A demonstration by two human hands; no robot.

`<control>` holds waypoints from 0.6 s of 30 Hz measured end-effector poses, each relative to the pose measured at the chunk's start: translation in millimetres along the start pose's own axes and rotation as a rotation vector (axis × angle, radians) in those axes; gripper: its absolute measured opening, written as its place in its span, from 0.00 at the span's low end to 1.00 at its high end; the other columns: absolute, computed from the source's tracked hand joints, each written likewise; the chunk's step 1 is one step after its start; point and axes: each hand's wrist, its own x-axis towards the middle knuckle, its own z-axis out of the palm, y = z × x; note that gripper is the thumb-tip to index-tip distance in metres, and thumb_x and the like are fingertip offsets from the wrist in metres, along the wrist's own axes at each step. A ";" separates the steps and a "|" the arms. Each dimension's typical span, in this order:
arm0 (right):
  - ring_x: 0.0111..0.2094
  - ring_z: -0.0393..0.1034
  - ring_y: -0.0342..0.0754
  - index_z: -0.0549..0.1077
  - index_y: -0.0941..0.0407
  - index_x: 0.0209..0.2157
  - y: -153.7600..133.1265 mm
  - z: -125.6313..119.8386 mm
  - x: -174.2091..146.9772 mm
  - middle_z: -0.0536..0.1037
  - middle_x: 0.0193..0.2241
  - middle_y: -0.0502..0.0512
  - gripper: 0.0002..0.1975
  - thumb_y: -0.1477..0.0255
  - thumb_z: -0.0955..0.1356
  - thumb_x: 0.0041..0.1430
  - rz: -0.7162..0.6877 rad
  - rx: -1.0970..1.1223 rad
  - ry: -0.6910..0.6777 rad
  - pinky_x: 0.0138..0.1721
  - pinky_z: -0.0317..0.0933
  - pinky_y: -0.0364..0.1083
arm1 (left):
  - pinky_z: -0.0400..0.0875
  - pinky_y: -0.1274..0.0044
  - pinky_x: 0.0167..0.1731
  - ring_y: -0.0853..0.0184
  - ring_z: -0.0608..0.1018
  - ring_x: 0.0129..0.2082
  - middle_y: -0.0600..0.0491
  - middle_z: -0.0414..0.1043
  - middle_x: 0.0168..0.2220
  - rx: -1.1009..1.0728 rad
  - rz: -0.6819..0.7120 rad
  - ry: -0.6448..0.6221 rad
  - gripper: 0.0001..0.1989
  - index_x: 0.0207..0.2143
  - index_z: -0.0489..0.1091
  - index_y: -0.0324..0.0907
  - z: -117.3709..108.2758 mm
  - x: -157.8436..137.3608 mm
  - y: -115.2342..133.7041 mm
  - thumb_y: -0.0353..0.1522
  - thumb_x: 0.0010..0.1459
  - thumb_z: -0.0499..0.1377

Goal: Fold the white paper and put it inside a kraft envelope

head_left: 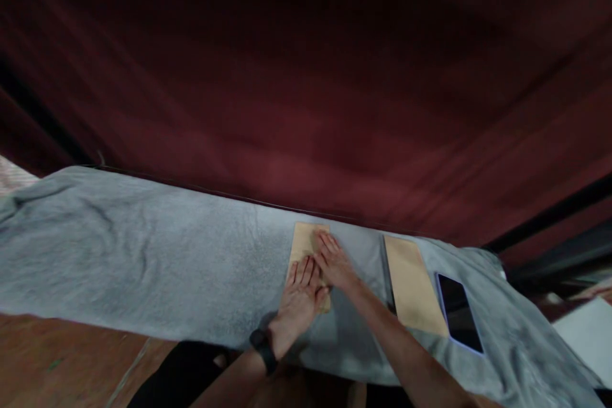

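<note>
A flat tan rectangular piece (303,237), which looks like folded paper or an envelope, lies on the grey cloth (205,261). Across its lower half my left hand (302,288) rests palm down, fingers stretched out, a dark band on the wrist. Higher up, along the right edge of the same piece, my right hand (333,261) also lies flat with its fingers extended. Both hands press on the tan piece without gripping it, and they hide much of its middle and right side.
Right of my hands lies a second, larger tan rectangle (415,284) with a dark strip along its left edge. Beside it is a phone (459,313) with a dark screen and a pale purple rim. A dark red curtain (306,108) hangs behind the cloth-covered surface.
</note>
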 end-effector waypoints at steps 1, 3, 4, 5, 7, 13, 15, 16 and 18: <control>0.70 0.41 0.52 0.52 0.61 0.68 2.7 1.2 10.2 0.50 0.70 0.60 0.30 0.61 0.53 0.72 0.004 -0.044 -0.023 0.69 0.42 0.58 | 0.47 0.57 0.67 0.53 0.54 0.69 0.40 0.55 0.68 -0.009 0.002 -0.005 0.30 0.66 0.56 0.35 0.9 -1.3 -0.6 0.41 0.67 0.48; 0.71 0.39 0.53 0.50 0.62 0.69 7.7 4.7 26.8 0.47 0.70 0.61 0.32 0.59 0.52 0.72 0.003 -0.108 -0.068 0.69 0.38 0.58 | 0.47 0.57 0.67 0.54 0.53 0.70 0.41 0.53 0.69 -0.032 0.011 -0.021 0.31 0.67 0.53 0.36 0.9 -3.7 -2.4 0.42 0.67 0.48; 0.71 0.38 0.52 0.49 0.62 0.69 9.8 6.6 32.8 0.46 0.70 0.60 0.32 0.57 0.51 0.72 -0.002 -0.125 -0.092 0.69 0.37 0.57 | 0.48 0.58 0.67 0.55 0.53 0.70 0.42 0.52 0.69 -0.046 0.017 -0.032 0.32 0.68 0.52 0.37 0.2 -5.0 -2.9 0.43 0.67 0.48; 0.71 0.39 0.52 0.48 0.61 0.69 11.6 8.4 37.2 0.46 0.70 0.60 0.33 0.57 0.51 0.72 -0.008 -0.137 -0.113 0.69 0.36 0.56 | 0.48 0.58 0.67 0.55 0.53 0.70 0.42 0.52 0.69 -0.062 0.024 -0.044 0.33 0.68 0.52 0.37 -0.9 -6.7 -2.8 0.44 0.67 0.48; 0.70 0.39 0.51 0.48 0.60 0.70 14.2 11.1 41.6 0.46 0.70 0.60 0.33 0.56 0.50 0.72 -0.019 -0.151 -0.146 0.70 0.35 0.55 | 0.50 0.58 0.66 0.55 0.53 0.69 0.42 0.51 0.69 -0.096 0.046 -0.070 0.34 0.68 0.51 0.37 -3.4 -11.3 -0.6 0.46 0.67 0.48; 0.70 0.42 0.51 0.51 0.60 0.69 16.2 11.9 40.0 0.50 0.69 0.60 0.31 0.58 0.51 0.72 -0.068 -0.136 -0.128 0.69 0.36 0.57 | 0.45 0.52 0.67 0.51 0.50 0.70 0.43 0.47 0.71 -0.192 0.099 -0.150 0.38 0.69 0.49 0.41 -13.3 -31.4 10.2 0.48 0.63 0.54; 0.70 0.44 0.50 0.52 0.59 0.69 15.2 11.3 39.1 0.52 0.69 0.59 0.29 0.60 0.53 0.72 -0.134 -0.097 -0.116 0.69 0.39 0.56 | 0.44 0.52 0.67 0.51 0.50 0.70 0.45 0.46 0.71 -0.240 0.116 -0.195 0.39 0.70 0.48 0.44 -18.3 -36.4 10.9 0.48 0.62 0.55; 0.70 0.44 0.50 0.53 0.59 0.68 14.1 11.0 38.5 0.52 0.69 0.59 0.29 0.61 0.53 0.72 -0.166 -0.079 -0.120 0.69 0.40 0.55 | 0.44 0.52 0.67 0.51 0.50 0.70 0.46 0.46 0.71 -0.263 0.119 -0.218 0.39 0.70 0.48 0.46 -20.9 -38.2 11.0 0.48 0.61 0.56; 0.69 0.46 0.49 0.53 0.57 0.68 10.0 10.9 36.4 0.54 0.68 0.58 0.28 0.62 0.55 0.72 -0.207 -0.058 -0.142 0.69 0.41 0.55 | 0.43 0.51 0.67 0.50 0.50 0.70 0.46 0.46 0.71 -0.299 0.116 -0.248 0.41 0.70 0.48 0.47 -25.0 -40.3 11.0 0.48 0.59 0.58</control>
